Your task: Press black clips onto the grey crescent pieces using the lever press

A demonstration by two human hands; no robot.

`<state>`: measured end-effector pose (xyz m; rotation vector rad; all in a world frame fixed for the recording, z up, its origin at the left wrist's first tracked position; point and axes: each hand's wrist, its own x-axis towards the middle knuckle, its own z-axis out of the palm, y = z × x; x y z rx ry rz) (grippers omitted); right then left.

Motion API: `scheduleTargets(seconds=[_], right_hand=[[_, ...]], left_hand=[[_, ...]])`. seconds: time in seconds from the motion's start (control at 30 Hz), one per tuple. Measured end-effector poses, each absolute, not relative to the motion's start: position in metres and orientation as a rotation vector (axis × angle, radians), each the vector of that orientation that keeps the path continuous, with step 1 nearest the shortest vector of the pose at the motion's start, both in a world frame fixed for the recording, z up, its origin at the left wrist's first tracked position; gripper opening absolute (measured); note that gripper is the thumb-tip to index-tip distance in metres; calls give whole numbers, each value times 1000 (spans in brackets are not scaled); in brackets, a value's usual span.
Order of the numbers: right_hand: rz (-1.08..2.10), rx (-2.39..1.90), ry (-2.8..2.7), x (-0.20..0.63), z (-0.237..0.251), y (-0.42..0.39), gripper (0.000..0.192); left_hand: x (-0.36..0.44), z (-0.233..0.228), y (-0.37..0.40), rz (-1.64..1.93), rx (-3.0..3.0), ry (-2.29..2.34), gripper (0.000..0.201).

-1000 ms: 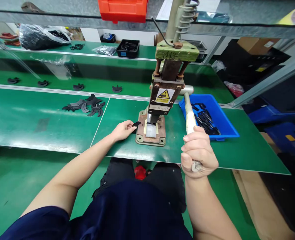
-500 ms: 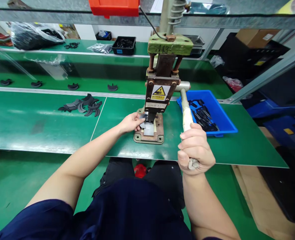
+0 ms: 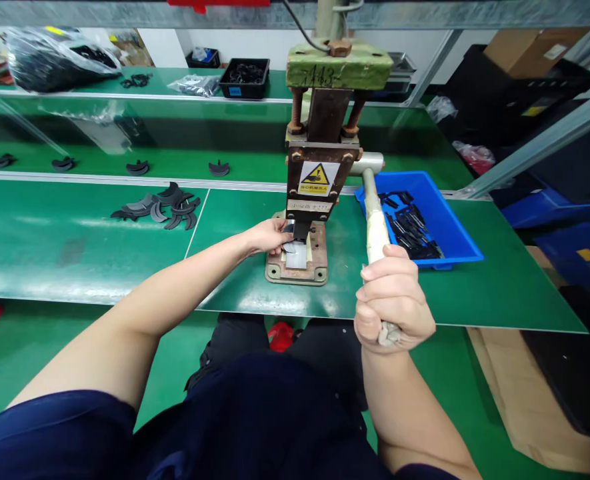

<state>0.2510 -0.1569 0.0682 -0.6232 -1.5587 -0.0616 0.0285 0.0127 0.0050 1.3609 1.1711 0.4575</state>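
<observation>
A hand-lever press (image 3: pixel 311 179) with a green top plate stands on the bench in front of me. My right hand (image 3: pixel 393 300) is wrapped round its lever handle (image 3: pixel 377 233), which is bound in pale tape and points down toward me. At the press base (image 3: pixel 275 272), my left hand (image 3: pixel 269 237) pinches a dark curved plastic piece (image 3: pixel 289 247) below the ram (image 3: pixel 302 230). The fingers partly hide that piece. A light metal plate (image 3: pixel 296 257) lies on the base just beside the fingertips.
Right of the press, a blue bin (image 3: pixel 455 248) holds several black parts. To the left lies a pile of dark curved pieces (image 3: pixel 159 205); several more sit spaced along the rear strip, one (image 3: pixel 219 169) nearest the press. A black tray (image 3: pixel 245 79) stands behind.
The view has shifted slightly, tilting downward. The dark piece in my left hand sits a little differently at the base, with less of it showing. My right hand keeps its grip on the lever.
</observation>
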Motion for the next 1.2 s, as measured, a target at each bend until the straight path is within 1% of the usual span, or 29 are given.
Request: scheduleTargets(seconds=[0.23, 0.37, 0.43, 0.5, 0.57, 0.6, 0.67, 0.77, 0.87, 0.93, 1.0, 1.1, 1.2], right_hand=[[-102, -605, -1574, 254, 67, -153, 26], [-104, -616, -1584, 255, 69, -154, 25], [-117, -632, -1569, 254, 70, -154, 26], [-127, -646, -1551, 254, 69, -153, 30], [-127, -646, -1527, 254, 68, -150, 34], [-128, -637, -1512, 254, 67, -149, 35], [-141, -616, -1488, 254, 65, -146, 37], [-154, -601, -1460, 253, 63, -143, 36], [-154, -591, -1445, 252, 63, -142, 34], [-155, -586, -1454, 252, 64, -142, 32], [-157, -585, -1466, 252, 65, -143, 31], [-155, -586, -1480, 254, 64, -143, 30], [-158, -586, -1486, 255, 63, -144, 30]], left_hand=[[31, 4, 15, 387, 1259, 1193, 31], [31, 2, -1, 502, 1234, 1236, 33], [24, 2, -15, 605, 1210, 1175, 33], [10, 1, -27, 674, 1228, 1013, 34], [-14, 0, -35, 707, 1308, 887, 36], [-30, -2, -36, 725, 1370, 897, 37], [-70, -7, -29, 812, 1509, 1102, 34], [-140, -19, -3, 971, 1607, 1744, 24], [-203, -28, 29, 874, 1630, 2252, 34], [-231, -30, 46, 737, 1738, 2381, 38], [-249, -28, 59, 523, 1915, 2356, 44], [-258, -22, 72, 139, 2145, 2193, 56], [-257, -14, 77, -93, 2299, 2096, 56]])
